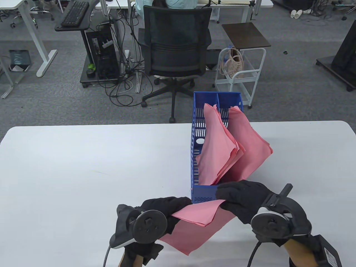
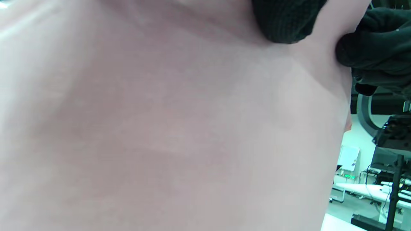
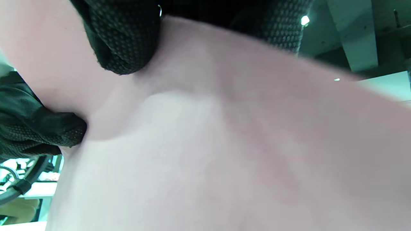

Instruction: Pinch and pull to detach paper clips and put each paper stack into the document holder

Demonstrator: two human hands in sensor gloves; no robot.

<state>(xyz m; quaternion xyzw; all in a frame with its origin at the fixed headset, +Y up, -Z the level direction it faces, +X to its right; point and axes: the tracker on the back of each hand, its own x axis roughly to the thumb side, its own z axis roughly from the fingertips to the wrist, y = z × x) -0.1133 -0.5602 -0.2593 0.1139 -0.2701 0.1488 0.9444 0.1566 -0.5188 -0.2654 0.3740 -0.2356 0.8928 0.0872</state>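
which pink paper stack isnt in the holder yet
The stack nearest the camera, gripped by the left hand and right hand in front of the blue holder. The other two stand inside it.

Left hand [image 1: 162, 207] and right hand [image 1: 240, 198], fingers curled, pinch near each other.
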